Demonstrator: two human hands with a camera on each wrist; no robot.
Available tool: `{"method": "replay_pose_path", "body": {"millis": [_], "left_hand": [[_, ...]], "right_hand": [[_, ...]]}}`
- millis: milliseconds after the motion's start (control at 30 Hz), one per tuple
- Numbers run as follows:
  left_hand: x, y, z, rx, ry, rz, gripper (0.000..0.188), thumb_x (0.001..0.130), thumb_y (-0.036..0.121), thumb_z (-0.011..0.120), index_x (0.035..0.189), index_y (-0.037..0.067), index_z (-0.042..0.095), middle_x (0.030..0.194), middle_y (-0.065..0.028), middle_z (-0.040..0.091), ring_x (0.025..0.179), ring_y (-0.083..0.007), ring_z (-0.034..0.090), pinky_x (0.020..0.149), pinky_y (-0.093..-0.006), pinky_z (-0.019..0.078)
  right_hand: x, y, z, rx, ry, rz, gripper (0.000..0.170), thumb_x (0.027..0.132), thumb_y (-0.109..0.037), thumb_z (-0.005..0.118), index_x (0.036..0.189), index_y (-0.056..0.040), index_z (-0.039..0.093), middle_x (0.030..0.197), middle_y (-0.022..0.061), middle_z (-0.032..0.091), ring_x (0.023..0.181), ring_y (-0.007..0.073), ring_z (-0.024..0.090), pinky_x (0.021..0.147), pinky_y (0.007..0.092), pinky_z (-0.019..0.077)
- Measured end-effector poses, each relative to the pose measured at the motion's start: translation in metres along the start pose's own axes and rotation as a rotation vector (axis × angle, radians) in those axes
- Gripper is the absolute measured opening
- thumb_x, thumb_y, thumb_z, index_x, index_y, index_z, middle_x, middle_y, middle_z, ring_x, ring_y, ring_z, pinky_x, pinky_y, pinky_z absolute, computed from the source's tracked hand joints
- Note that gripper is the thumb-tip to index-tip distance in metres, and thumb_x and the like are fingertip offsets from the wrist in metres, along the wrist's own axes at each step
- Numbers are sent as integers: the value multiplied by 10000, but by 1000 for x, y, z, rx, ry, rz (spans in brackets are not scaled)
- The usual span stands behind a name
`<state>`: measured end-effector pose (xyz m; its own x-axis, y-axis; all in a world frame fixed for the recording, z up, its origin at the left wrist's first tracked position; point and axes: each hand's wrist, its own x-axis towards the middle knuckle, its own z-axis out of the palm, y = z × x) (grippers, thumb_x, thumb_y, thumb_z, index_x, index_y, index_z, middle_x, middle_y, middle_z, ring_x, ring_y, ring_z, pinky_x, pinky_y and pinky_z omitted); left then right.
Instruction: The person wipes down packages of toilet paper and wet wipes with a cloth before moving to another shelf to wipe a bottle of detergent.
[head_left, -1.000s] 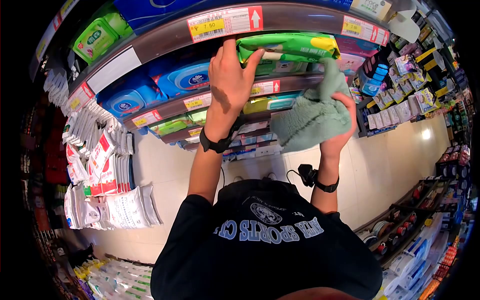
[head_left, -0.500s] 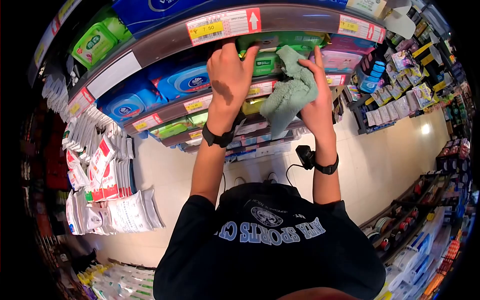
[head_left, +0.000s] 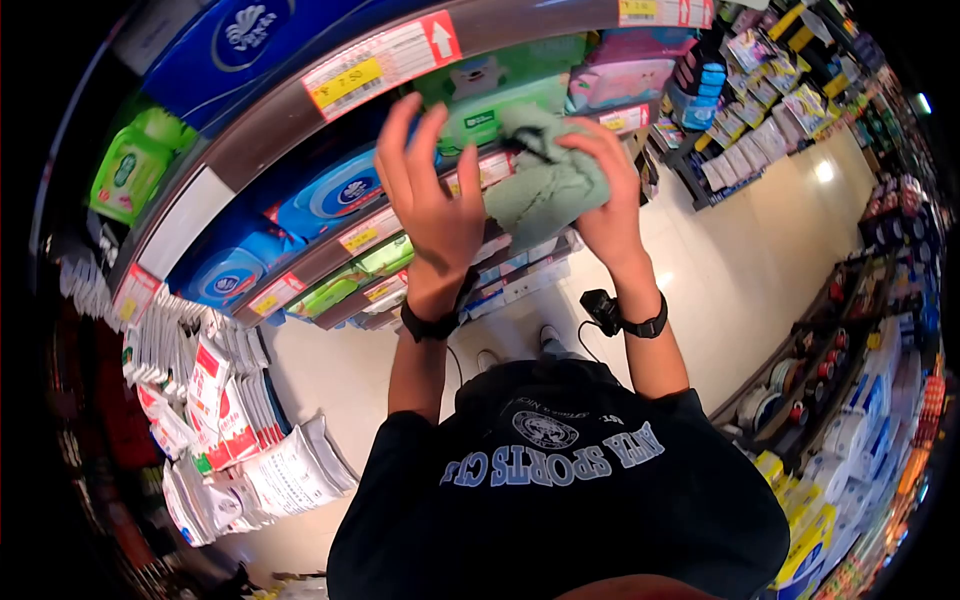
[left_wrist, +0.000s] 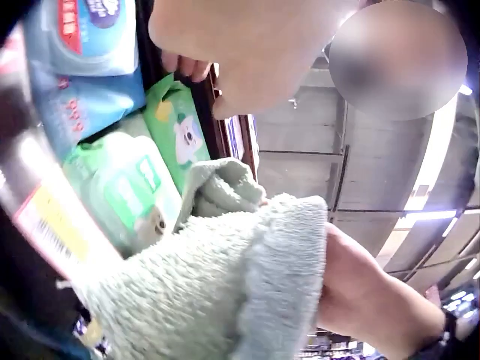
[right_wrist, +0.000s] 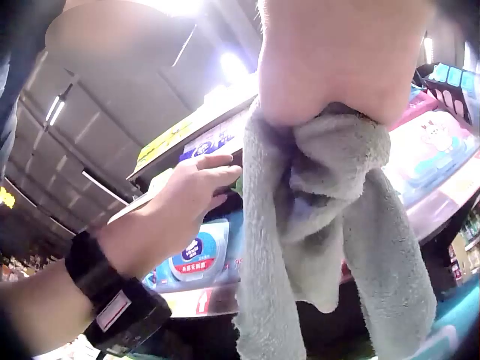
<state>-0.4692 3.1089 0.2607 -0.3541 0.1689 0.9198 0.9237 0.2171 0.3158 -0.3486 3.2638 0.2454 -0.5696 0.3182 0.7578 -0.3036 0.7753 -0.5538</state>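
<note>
A grey-green fluffy cloth (head_left: 555, 190) hangs from my right hand (head_left: 608, 200), whose fingers grip its upper part; it drapes down in folds in the right wrist view (right_wrist: 337, 195). My left hand (head_left: 432, 200) is raised beside the cloth, fingers spread and holding nothing, in front of the shelf. Behind both hands, green wipes packs (head_left: 500, 110) lie on the shelf. The left wrist view shows the same green packs (left_wrist: 124, 184) just beyond the cloth.
Blue wipes packs (head_left: 340, 190) lie left of the hands, pink packs (head_left: 625, 80) to the right. A shelf edge with price labels (head_left: 370, 75) crosses above. White bags (head_left: 300, 470) stand at lower left; a rack of small packets (head_left: 770, 120) is at right.
My left hand has come away from the green pack on the shelf, its fingers now spread. My right hand has moved left with the cloth. The head view has turned.
</note>
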Motion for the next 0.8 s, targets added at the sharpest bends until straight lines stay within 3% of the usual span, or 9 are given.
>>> {"method": "replay_pose_path", "body": {"millis": [100, 167, 267, 333, 433, 533, 633, 800], "left_hand": [[-51, -6, -4, -150, -95, 80, 395, 860, -12, 696, 1246, 9, 612, 1303, -206, 614, 1191, -372, 593, 1038, -465, 451], [-77, -14, -7, -175, -207, 92, 398, 871, -6, 679, 1261, 3, 601, 1325, -220, 600, 1196, -379, 592, 1050, -464, 453], [-109, -24, 8, -392, -108, -1, 365, 886, -26, 602, 1250, -9, 620, 1319, -270, 590, 1168, -441, 610, 1025, -498, 483], [-129, -29, 15, -327, -108, -61, 385, 897, -27, 562, 1280, -35, 599, 1327, -293, 578, 1180, -473, 599, 1047, -509, 474], [-132, -31, 27, -214, -151, -88, 441, 888, -27, 546, 1328, -60, 565, 1355, -302, 562, 1216, -486, 581, 1054, -518, 471], [-129, -21, 38, -55, -229, -84, 507, 865, -20, 551, 1370, -63, 535, 1386, -296, 550, 1249, -466, 573, 1048, -525, 469], [-126, -7, 56, 77, -276, -34, 575, 828, -19, 560, 1399, -63, 513, 1410, -284, 540, 1275, -439, 563, 1060, -529, 445], [-123, 34, 106, 160, -371, -56, 680, 774, -42, 559, 1445, -74, 460, 1468, -269, 486, 1359, -402, 491, 1121, -525, 354]], "right_hand": [[-21, 1, 12, 39, -14, 67, 489, 671, 102, 733, 1132, -53, 684, 1343, 174, 593, 1212, 404, 604, 1027, 426, 489], [-29, -9, 32, 27, -13, 47, 630, 637, 146, 681, 1226, -74, 646, 1436, 173, 545, 1234, 393, 590, 1067, 444, 456], [-38, -2, 65, 14, -172, -8, 678, 651, 92, 694, 1298, -91, 611, 1510, 178, 497, 1238, 385, 579, 1067, 455, 442], [-45, 13, 78, 7, -324, -21, 649, 706, -4, 728, 1336, -94, 598, 1543, 195, 473, 1319, 412, 529, 1093, 467, 420], [-59, 33, 79, -181, -360, -50, 637, 719, -10, 705, 1342, -78, 592, 1548, 175, 476, 1299, 422, 533, 1068, 476, 437], [-59, 57, 72, -155, -320, -128, 575, 764, 5, 636, 1328, -103, 617, 1563, 78, 488, 1052, 322, 631, 918, 395, 476], [-54, 83, 62, -40, -147, -247, 543, 782, 0, 622, 1315, -102, 633, 1528, 71, 532, 1078, 321, 644, 883, 383, 488], [-47, 125, 9, -17, -211, -234, 515, 763, 43, 580, 1274, -3, 625, 1487, 129, 571, 1062, 320, 659, 850, 369, 498]]}}
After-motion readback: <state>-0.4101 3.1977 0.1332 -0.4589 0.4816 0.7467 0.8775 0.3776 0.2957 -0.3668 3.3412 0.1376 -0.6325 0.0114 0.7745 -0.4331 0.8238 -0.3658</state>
